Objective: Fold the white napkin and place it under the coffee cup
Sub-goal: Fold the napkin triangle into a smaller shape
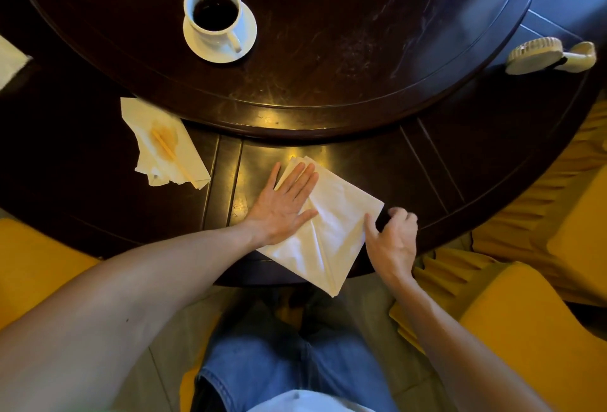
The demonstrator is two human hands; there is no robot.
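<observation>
A white napkin [331,224], folded into a rough square, lies on the near rim of the dark round table [427,155], one corner hanging over the edge. My left hand [284,203] presses flat on its left part, fingers spread. My right hand [392,236] is at the napkin's right edge, thumb touching the edge and fingers curled. The white coffee cup [213,12], full of dark coffee, stands on a white saucer [244,37] on the raised turntable at the far left.
A crumpled, stained napkin with a wooden stick [164,145] lies left of my hands. A pale brush-like object [542,55] sits at the right rim. Yellow-covered chairs [525,329] flank me. Another white paper [10,60] is at the far left.
</observation>
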